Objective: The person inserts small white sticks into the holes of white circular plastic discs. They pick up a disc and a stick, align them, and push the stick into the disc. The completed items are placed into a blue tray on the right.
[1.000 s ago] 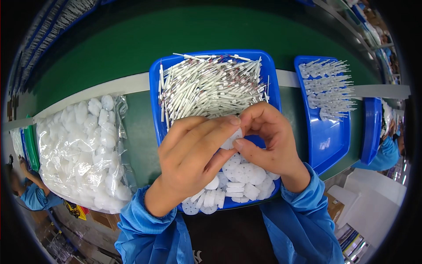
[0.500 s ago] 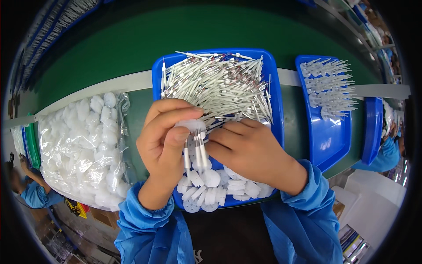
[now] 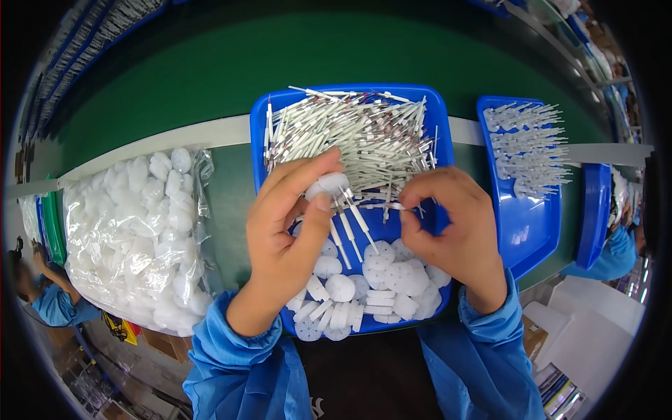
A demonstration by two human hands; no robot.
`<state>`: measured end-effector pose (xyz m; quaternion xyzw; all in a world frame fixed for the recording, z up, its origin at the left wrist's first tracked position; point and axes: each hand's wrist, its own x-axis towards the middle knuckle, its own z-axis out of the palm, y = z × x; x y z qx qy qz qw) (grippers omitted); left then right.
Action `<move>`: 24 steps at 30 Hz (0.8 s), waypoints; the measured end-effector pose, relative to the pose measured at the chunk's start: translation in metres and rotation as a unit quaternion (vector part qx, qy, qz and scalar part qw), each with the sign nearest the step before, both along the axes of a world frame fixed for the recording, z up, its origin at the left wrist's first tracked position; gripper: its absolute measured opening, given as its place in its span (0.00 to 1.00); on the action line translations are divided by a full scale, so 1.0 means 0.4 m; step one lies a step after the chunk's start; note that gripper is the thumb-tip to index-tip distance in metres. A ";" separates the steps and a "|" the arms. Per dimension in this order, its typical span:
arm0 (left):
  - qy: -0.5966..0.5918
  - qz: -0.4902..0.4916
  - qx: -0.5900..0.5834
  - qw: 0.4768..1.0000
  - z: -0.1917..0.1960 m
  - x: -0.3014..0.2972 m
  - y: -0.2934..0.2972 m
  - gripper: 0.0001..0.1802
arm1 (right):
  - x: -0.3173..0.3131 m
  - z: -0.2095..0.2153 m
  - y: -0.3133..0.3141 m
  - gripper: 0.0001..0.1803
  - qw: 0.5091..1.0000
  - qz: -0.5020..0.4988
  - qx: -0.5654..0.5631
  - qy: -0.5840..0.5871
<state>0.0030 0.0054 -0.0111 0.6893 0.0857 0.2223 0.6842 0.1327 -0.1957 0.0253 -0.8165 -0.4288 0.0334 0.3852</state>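
My left hand [image 3: 276, 227] pinches a round white plastic disc [image 3: 327, 185] between thumb and fingers. Several thin white rods hang slanting down from the disc. To its right, my right hand [image 3: 458, 231] is closed in a pinch on a single thin white rod [image 3: 383, 206], which lies roughly level and points toward the left hand. Both hands are above a blue tray [image 3: 441, 115]. A heap of white rods with dark tips [image 3: 343, 133] fills its far part, and loose white discs [image 3: 402, 280] lie in its near part.
On the left lies a clear bag [image 3: 133, 238] full of white plastic pieces. At right, a smaller blue tray [image 3: 521, 227] holds rows of discs fitted with rods [image 3: 528, 143]. Another blue tray [image 3: 593, 217] stands beyond it. A co-worker's blue sleeve [image 3: 59, 306] shows at far left.
My right hand has moved away to the right from the disc and now pinches a rod. My left hand has shifted slightly right, tilting the disc so its rods spread into view.
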 end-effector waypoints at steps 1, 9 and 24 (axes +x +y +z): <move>0.027 0.007 -0.016 0.999 -0.001 -0.002 -0.009 0.22 | -0.006 0.006 -0.006 0.13 0.997 -0.005 0.027 0.067; 0.008 -0.007 0.024 1.000 -0.019 -0.003 -0.012 0.19 | -0.028 -0.032 0.017 0.16 0.997 0.039 0.055 0.025; -0.008 0.011 0.281 0.960 0.008 0.005 -0.002 0.25 | -0.039 -0.025 0.017 0.11 0.996 -0.001 0.035 0.085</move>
